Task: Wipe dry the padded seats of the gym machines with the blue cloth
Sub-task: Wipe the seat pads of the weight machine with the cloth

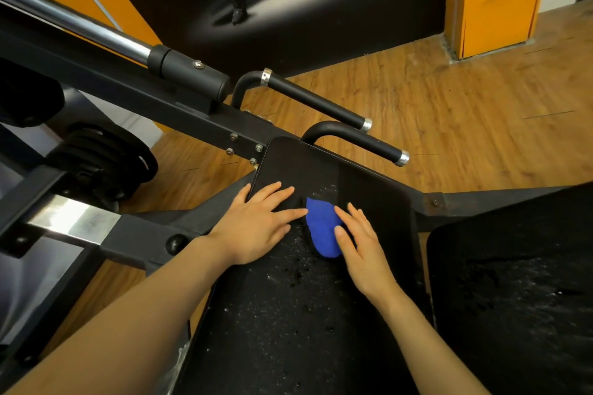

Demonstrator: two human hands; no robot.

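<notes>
Both bare forearms reaching in from six o'clock, left from the seven o'clock corner, right from five. Left hand (256, 221) palm down, fingers straight and spread toward two o'clock, thumb tucked along the lower edge. Right hand (359, 240) just beside it at three o'clock, palm down, fingers straight toward eleven o'clock, thumb laid out flat, nothing curled or pinched.
</notes>
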